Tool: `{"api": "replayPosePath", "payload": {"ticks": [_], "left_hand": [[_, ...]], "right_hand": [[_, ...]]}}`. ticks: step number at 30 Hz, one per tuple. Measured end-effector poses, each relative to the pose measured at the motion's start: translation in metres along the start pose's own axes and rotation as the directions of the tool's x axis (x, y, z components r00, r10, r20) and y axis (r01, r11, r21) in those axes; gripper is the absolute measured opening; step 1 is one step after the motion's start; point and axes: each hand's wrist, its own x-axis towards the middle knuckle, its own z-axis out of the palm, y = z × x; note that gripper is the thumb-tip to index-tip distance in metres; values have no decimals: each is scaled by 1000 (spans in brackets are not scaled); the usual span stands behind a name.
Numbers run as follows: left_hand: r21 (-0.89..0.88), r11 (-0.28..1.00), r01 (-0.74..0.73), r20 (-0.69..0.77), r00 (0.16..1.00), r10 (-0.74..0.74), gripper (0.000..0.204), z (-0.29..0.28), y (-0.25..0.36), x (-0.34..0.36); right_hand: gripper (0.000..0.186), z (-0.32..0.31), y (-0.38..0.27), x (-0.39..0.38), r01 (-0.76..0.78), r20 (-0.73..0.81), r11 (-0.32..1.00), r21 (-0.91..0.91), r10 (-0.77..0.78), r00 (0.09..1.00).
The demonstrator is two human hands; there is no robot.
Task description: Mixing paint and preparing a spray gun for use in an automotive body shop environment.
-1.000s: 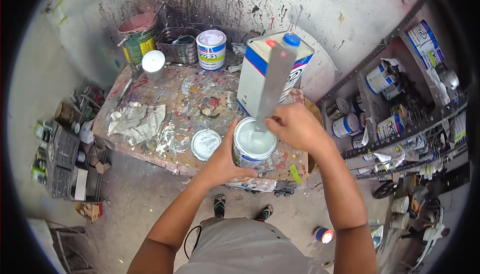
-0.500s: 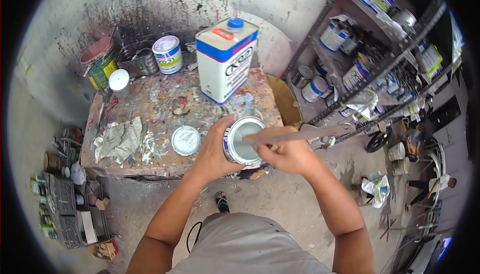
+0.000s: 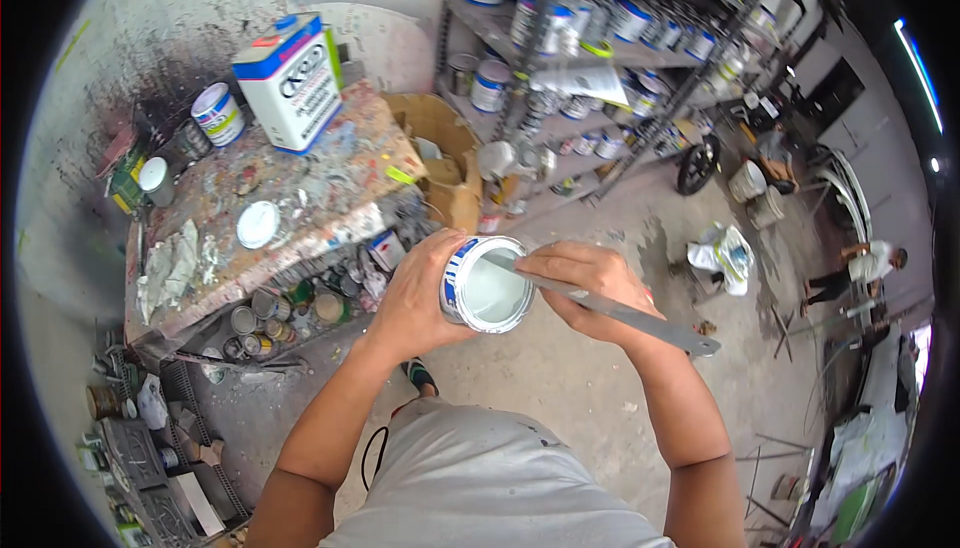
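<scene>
My left hand (image 3: 420,293) is wrapped round the side of an open paint can (image 3: 450,283) with a blue and white label. Pale grey-green paint (image 3: 500,293) shows inside its metal rim. The can is held in the air in front of me, its mouth tipped toward me. In my right hand (image 3: 590,288) is a flat metal stirring stick (image 3: 640,320), its upper end, with a hole in it, pointing right and toward me. The stick's other end reaches over the rim into the can; its tip is hard to make out.
Left of me stands a paint-stained workbench (image 3: 340,183) with a round lid (image 3: 258,225), a crumpled cloth (image 3: 170,273) and a large rectangular tin (image 3: 292,88). A cardboard box (image 3: 440,153) sits between bench and metal shelving (image 3: 625,53) full of cans. Another person (image 3: 872,266) stands far right.
My view has turned right, so the bench sits farther left and the can is now over the floor. The stick's free end has swung from pointing right to pointing down and right.
</scene>
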Motion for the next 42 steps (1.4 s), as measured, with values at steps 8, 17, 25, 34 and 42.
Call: {"api": "replayPosePath", "payload": {"ticks": [8, 17, 25, 34, 42], "left_hand": [[-110, 992, 61, 175, 984, -41, 106, 129, 98, -37], [-340, 912, 231, 397, 914, -84, 112, 237, 157, -63], [-506, 859, 78, 352, 928, 124, 114, 291, 200, -66], [-452, 882, 134, 393, 917, 62, 114, 293, 189, -77], [-395, 915, 87, 362, 930, 67, 112, 279, 184, -94]], "right_hand": [[20, -7, -18, -218, -668, -30, 331, 667, 907, 419], [17, -85, -70, -366, -140, -325, 350, 926, 929, 174], [19, -97, -101, -399, -406, -451, 439, 801, 889, 71], [20, -96, -99, -375, -794, -372, 501, 344, 849, 375], [25, -48, -73, -336, -839, -341, 543, 30, 795, 502]]}}
